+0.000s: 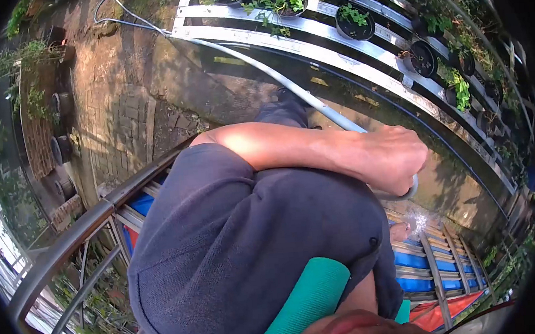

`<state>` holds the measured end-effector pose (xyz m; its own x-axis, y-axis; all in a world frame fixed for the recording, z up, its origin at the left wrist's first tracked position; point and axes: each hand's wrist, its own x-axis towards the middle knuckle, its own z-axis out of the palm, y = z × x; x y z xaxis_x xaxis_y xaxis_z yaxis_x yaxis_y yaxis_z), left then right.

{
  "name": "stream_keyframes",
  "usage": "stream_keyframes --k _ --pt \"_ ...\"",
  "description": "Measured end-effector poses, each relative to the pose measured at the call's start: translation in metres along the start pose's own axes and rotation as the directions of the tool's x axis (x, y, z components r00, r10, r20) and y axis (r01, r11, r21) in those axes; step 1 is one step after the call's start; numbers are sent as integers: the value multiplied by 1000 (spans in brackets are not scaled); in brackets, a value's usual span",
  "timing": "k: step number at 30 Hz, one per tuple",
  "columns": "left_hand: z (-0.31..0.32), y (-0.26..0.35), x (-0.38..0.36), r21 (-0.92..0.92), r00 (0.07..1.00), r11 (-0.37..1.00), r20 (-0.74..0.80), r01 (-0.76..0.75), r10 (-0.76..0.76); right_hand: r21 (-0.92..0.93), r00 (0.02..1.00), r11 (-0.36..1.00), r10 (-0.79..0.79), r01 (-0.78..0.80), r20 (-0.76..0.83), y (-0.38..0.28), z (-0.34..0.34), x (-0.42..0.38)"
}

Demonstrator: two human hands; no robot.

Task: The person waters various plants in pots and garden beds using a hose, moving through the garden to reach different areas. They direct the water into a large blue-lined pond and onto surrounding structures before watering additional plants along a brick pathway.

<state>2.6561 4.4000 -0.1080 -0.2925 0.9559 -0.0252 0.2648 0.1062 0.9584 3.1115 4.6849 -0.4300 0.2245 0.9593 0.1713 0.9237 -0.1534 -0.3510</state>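
My left arm stretches across my front from a dark grey sleeve, and my left hand (397,161) is closed in a fist around a pale grey-blue hose (296,90). The hose runs from the ground at upper left to the fist, and a short bend of it shows just below the hand. Beneath that bend, water splashes (418,221) in bright drops above the slatted bench. Right beside the splash is a small patch of skin, my right hand (399,231), partly covered by dark cloth; its fingers are hidden.
A white slatted rack (328,54) with several black plant pots (355,22) stands ahead and to the right. The bench has a metal rail (63,256) and blue panels (410,259). Brick paving (121,121) and more plants lie at left. A green ribbed roll (308,300) is near my chin.
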Motion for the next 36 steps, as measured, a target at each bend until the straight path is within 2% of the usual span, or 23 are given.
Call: stream_keyframes --k 2,7,11,14,15,16,18,20,21,22,23,25,27,28,29,30,31,32,34,35,36 --pt "1 14 -20 18 993 993 7 116 -116 82 1000 996 21 -20 -11 -6 16 27" --pt "18 43 -76 48 920 932 -186 359 -345 184 1000 983 -1 -3 19 -17 49 66" --pt "41 76 -122 89 888 932 -345 352 -303 241 991 968 42 -71 124 -41 70 72" --pt "62 101 -148 126 835 913 -466 388 -291 172 973 983 22 -63 231 -58 85 78" --pt "66 112 -152 175 826 895 -486 410 -284 92 963 996 -13 -12 270 -63 88 80" --pt "68 122 -157 225 820 875 -502 429 -274 -81 941 989 -91 124 325 -67 91 82" --pt "71 140 -172 251 820 888 -535 385 -204 -335 857 840 -257 426 446 -61 96 94" --pt "68 158 -190 221 818 909 -544 353 -186 -272 845 858 -285 435 452 -39 104 106" --pt "61 167 -198 228 818 897 -535 379 -210 29 914 997 -76 70 399 -34 110 103" --pt "60 162 -206 225 799 900 -572 374 -188 335 897 892 150 -305 416 -31 116 102" --pt "63 149 -208 201 785 923 -602 329 -148 385 892 836 240 -390 383 -38 109 96" --pt "69 128 -202 104 773 951 -611 291 -170 489 841 684 429 -541 330 -51 82 76" --pt "67 106 -178 0 777 875 -459 485 -431 421 836 723 460 -548 298 -40 69 68" --pt "70 81 -168 -169 677 809 -468 563 -568 387 836 742 468 -548 286 -35 64 66" --pt "71 44 -163 -72 680 817 -516 571 -521 370 851 767 452 -524 268 -26 62 70" --pt "74 14 -159 -140 624 788 -534 599 -570 349 873 802 420 -484 247 -15 62 72" --pt "81 1 -152 -80 601 754 -551 653 -579 327 891 832 391 -449 230 -4 62 76" --pt "89 -12 -143 23 644 732 -494 681 -584 308 909 859 358 -410 212 8 59 80" --pt "108 -19 -124 137 796 809 -332 572 -506 240 946 918 288 -317 148 36 48 90" --pt "112 -13 -110 118 842 848 -248 517 -479 118 973 971 192 -207 127 56 44 95" --pt "117 -5 -92 92 891 890 -141 447 -432 -113 991 993 53 -39 122 81 38 98"
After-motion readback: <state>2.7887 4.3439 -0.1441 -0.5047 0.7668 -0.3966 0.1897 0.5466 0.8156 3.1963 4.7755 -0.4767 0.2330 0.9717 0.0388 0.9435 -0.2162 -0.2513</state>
